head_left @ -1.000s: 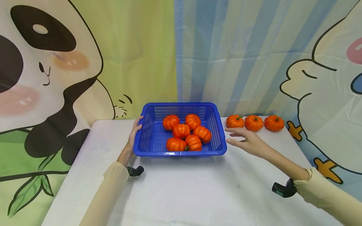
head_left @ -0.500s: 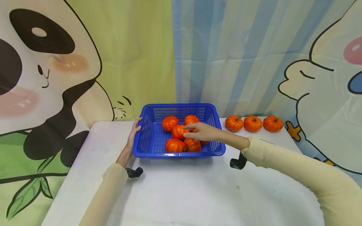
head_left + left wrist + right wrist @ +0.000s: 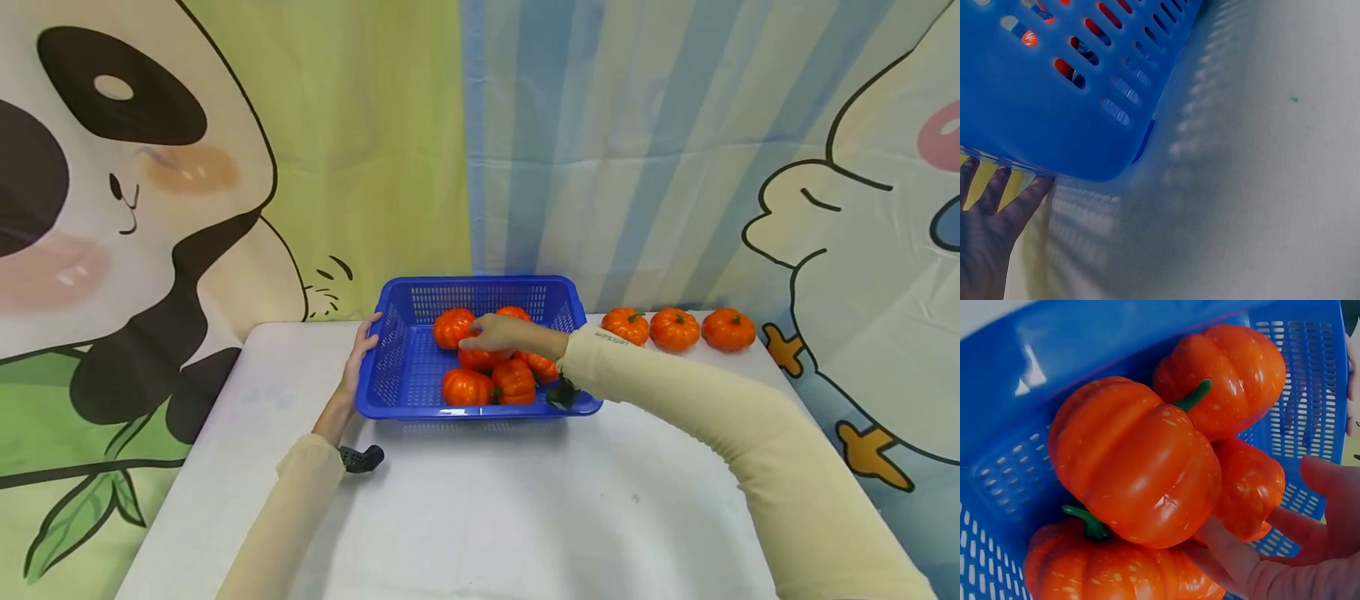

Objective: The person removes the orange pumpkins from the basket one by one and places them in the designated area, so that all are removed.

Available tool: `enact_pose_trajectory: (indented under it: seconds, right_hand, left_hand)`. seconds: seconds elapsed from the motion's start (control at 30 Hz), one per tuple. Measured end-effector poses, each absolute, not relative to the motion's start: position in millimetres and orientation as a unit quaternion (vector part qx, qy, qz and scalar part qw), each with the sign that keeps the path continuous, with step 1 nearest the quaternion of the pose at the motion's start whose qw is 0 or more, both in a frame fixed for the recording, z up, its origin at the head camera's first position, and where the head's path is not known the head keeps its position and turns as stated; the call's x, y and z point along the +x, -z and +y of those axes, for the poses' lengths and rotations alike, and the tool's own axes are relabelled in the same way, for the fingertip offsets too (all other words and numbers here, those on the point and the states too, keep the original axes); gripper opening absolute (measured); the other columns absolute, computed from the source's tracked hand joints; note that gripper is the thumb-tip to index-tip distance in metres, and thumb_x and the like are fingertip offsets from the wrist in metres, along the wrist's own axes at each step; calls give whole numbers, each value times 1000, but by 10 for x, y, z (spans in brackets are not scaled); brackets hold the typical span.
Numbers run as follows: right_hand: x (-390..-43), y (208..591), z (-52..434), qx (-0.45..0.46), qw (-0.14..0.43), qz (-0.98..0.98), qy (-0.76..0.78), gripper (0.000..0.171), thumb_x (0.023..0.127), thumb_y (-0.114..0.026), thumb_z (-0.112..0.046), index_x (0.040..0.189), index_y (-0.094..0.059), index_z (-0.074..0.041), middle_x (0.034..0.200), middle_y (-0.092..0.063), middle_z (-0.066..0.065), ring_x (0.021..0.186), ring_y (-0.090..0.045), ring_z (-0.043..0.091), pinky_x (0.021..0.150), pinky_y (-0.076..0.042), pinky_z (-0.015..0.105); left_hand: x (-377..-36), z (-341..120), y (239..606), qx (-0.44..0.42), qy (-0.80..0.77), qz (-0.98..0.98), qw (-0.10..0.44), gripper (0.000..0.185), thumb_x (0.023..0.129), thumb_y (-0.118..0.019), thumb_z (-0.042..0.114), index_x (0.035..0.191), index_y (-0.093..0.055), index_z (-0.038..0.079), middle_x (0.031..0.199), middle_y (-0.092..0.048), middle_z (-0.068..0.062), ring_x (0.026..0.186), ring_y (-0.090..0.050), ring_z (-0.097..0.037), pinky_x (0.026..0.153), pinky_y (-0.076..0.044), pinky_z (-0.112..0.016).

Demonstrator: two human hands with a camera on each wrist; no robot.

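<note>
A blue plastic basket (image 3: 420, 411) with slotted walls stands on the white table and holds several small orange pumpkins. My left hand (image 3: 356, 357) rests on the basket's left side; in the left wrist view its fingers (image 3: 1025, 201) are straight and touch the wall near the rim. My right hand (image 3: 501, 332) is inside the basket, over the middle pumpkin (image 3: 478, 359). In the right wrist view its fingers are spread about that pumpkin, partly hidden behind other pumpkins, and one finger stands apart from it. A nearer pumpkin (image 3: 1138, 465) with a green stem fills the foreground.
Three more pumpkins, a left one (image 3: 625, 325), a middle one (image 3: 674, 330) and a right one (image 3: 728, 330), stand in a row on the table (image 3: 465, 508) right of the basket. A printed cloth (image 3: 390, 150) hangs close behind.
My right hand has moved left from beside the basket, over its right rim, and down onto the middle pumpkin. My left hand stays at the basket's left side.
</note>
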State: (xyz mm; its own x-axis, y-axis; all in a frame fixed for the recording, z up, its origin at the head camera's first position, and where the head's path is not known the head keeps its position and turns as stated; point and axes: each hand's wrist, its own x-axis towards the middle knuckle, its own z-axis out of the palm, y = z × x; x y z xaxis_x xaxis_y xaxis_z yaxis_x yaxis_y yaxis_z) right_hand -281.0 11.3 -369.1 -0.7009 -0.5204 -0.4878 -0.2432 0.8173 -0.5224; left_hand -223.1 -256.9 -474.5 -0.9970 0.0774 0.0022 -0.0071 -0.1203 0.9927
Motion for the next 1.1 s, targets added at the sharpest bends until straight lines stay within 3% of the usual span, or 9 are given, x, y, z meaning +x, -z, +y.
enact_pose_trajectory:
  seconds: [0.33, 0.43, 0.6, 0.9, 1.1]
  right_hand:
    - [-2852, 3746, 27, -202, 302, 913, 186, 59, 98, -52, -40, 143, -43, -3, 145, -47, 13, 108, -56, 25, 89, -53, 37]
    - [-2845, 3775, 12, -214, 277, 921, 173, 57, 97, -55, -38, 141, -46, -2, 137, -54, 13, 104, -60, 25, 85, -54, 37]
    - [-2816, 3821, -17, -245, 212, 938, 125, 47, 96, -58, -34, 131, -56, -2, 121, -65, 12, 97, -60, 23, 91, -49, 36]
    - [-2838, 3788, 46, -255, 206, 930, 166, 47, 99, -54, -29, 137, -51, -1, 136, -58, 15, 111, -60, 27, 99, -47, 36]
    - [-2847, 3517, 188, -250, 209, 919, 223, 46, 99, -53, -32, 137, -51, -6, 128, -60, 15, 87, -64, 28, 76, -53, 32]
  left_hand:
    - [-2257, -2576, 4780, 24, -751, 659, 27, 52, 101, -21, 26, 152, -15, 29, 162, -6, 0, 133, -27, -28, 97, -32, -32]
    - [-2256, -2572, 4780, 23, -749, 661, 29, 52, 101, -21, 27, 152, -16, 30, 162, -7, 0, 132, -28, -26, 96, -33, -31]
    - [-2240, -2584, 4766, 22, -747, 663, 30, 52, 101, -22, 27, 152, -15, 29, 162, -7, -1, 133, -26, -25, 98, -30, -31]
    - [-2243, -2600, 4765, 24, -744, 667, 31, 53, 101, -20, 25, 153, -13, 27, 163, -4, -2, 139, -21, -26, 103, -25, -33]
    - [-2248, -2586, 4757, 21, -743, 668, 33, 53, 101, -19, 25, 153, -13, 27, 163, -4, -1, 137, -22, -25, 102, -27, -33]
